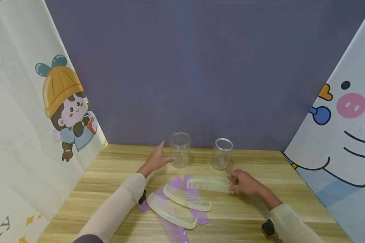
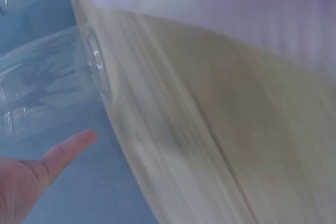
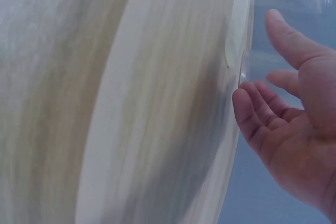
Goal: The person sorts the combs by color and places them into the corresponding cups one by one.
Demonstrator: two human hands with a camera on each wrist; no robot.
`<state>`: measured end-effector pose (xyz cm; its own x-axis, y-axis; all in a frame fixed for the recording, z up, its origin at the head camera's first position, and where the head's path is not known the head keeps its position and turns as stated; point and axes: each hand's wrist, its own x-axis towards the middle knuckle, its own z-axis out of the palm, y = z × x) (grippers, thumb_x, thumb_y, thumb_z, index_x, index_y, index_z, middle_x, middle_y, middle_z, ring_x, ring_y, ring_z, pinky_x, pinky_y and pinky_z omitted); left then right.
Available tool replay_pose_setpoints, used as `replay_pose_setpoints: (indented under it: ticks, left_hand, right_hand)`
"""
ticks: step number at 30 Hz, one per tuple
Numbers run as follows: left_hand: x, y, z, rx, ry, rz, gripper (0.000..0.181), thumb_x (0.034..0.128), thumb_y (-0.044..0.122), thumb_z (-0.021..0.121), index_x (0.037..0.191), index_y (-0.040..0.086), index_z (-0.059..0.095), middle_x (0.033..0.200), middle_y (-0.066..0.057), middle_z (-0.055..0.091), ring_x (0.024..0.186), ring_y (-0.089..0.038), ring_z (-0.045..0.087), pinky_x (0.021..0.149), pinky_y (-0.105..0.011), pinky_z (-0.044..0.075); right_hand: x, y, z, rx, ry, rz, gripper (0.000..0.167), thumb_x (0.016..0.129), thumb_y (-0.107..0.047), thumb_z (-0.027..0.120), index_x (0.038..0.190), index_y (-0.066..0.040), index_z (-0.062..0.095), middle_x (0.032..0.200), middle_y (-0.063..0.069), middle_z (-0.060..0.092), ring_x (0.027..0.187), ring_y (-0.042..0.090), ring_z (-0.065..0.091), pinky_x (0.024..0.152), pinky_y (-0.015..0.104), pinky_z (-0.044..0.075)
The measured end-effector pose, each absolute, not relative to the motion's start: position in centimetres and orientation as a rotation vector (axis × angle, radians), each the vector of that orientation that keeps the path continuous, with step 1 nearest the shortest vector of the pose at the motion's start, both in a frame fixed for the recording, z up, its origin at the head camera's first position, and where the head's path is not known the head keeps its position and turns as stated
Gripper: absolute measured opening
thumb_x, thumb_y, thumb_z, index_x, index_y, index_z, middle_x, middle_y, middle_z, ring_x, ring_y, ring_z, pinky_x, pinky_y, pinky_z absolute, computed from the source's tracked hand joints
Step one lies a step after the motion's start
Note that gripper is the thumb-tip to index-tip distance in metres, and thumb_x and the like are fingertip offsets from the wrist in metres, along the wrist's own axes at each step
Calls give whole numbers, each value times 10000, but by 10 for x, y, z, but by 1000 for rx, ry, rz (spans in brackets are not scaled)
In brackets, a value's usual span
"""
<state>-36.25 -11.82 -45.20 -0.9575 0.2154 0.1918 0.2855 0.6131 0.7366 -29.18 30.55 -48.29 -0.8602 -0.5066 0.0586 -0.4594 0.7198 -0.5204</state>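
My left hand [image 1: 156, 160] is beside the taller clear jar [image 1: 180, 150], its thumb and fingers spread. In the left wrist view the thumb [image 2: 68, 150] points toward that jar [image 2: 47, 82], with a gap between them. My right hand [image 1: 244, 182] hovers by the right end of a pale green comb [image 1: 208, 185]. Its fingers are loosely bent, with nothing seen between them in the right wrist view [image 3: 304, 114]. Two more pale green combs [image 1: 187, 199] lie across several purple combs [image 1: 196, 202] in a loose, overlapping pile.
A shorter clear jar [image 1: 221, 155] stands upright behind the combs, to the right of the taller one. The wood-grain table [image 1: 103, 175] ends at a dark backdrop [image 1: 140, 84]. White printed sheets [image 1: 15, 101] flank both sides.
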Motion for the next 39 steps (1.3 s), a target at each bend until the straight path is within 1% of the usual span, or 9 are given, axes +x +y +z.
replay_pose_setpoints:
  ticks: [4, 8, 11, 16, 21, 27, 32, 35, 39]
  left_hand:
    - [-367, -110, -450, -377, -2724, -1349, 1085, 862, 383, 814, 1614, -20, 144, 1664, -252, 223, 1513, -451, 289, 1246, -582, 252]
    - [-370, -101, -450, -351, -2693, -1396, 1075, 858, 382, 818, 1615, -9, 162, 1659, -260, 235, 1525, -449, 261, 1250, -588, 240]
    - [-372, -96, -450, -337, -2674, -1419, 1078, 849, 376, 826, 1614, -6, 169, 1651, -274, 240, 1517, -465, 267, 1241, -606, 248]
    - [-378, -86, -450, -298, -2637, -1454, 1094, 834, 390, 830, 1616, 4, 170, 1643, -283, 250, 1505, -474, 288, 1236, -610, 257]
    - [-382, -79, -449, -268, -2594, -1489, 1096, 827, 403, 834, 1604, -20, 188, 1598, -308, 311, 1458, -488, 362, 1212, -618, 310]
    - [-384, -77, -447, -245, -2585, -1488, 1087, 836, 391, 833, 1599, -35, 186, 1600, -317, 300, 1471, -486, 342, 1220, -604, 306]
    - [-383, -77, -444, -248, -2578, -1480, 1071, 837, 390, 834, 1593, -37, 208, 1588, -325, 317, 1459, -490, 360, 1216, -602, 317]
    - [-384, -77, -444, -257, -2582, -1489, 1052, 842, 361, 833, 1593, -34, 212, 1588, -325, 317, 1457, -493, 362, 1214, -608, 315]
    - [-385, -78, -445, -260, -2587, -1491, 1053, 842, 391, 827, 1597, -18, 217, 1598, -312, 312, 1461, -488, 360, 1216, -608, 312]
  right_hand:
    - [-292, 302, -485, -815, 2826, -810, 806, 864, -339, 813, 1457, 92, 479, 1113, 131, 610, 862, 70, 529, 696, 227, 486]
    - [-293, 298, -487, -847, 2811, -801, 796, 860, -347, 815, 1436, 102, 499, 1072, 114, 619, 855, 81, 524, 704, 231, 485]
    - [-292, 298, -490, -890, 2804, -794, 798, 845, -357, 824, 1414, 112, 520, 1019, 94, 618, 839, 88, 533, 704, 233, 490]
    - [-289, 297, -494, -919, 2806, -778, 802, 827, -359, 837, 1406, 106, 533, 937, 53, 581, 795, 75, 479, 675, 225, 444]
    - [-288, 295, -495, -903, 2827, -763, 827, 789, -395, 854, 1401, 76, 557, 972, 49, 592, 825, 74, 468, 693, 224, 438]
    - [-286, 292, -496, -876, 2839, -735, 819, 744, -413, 871, 1376, 35, 603, 942, 33, 573, 803, 54, 416, 666, 207, 385]
    - [-286, 291, -497, -844, 2849, -737, 804, 742, -400, 873, 1363, 40, 614, 963, 31, 574, 777, 47, 406, 640, 203, 376]
    - [-286, 291, -499, -838, 2861, -733, 764, 750, -379, 874, 1344, 36, 632, 964, 26, 581, 764, 41, 404, 627, 198, 378]
    - [-285, 290, -500, -839, 2868, -742, 699, 779, -338, 870, 1329, 31, 646, 951, 19, 584, 757, 33, 403, 614, 196, 379]
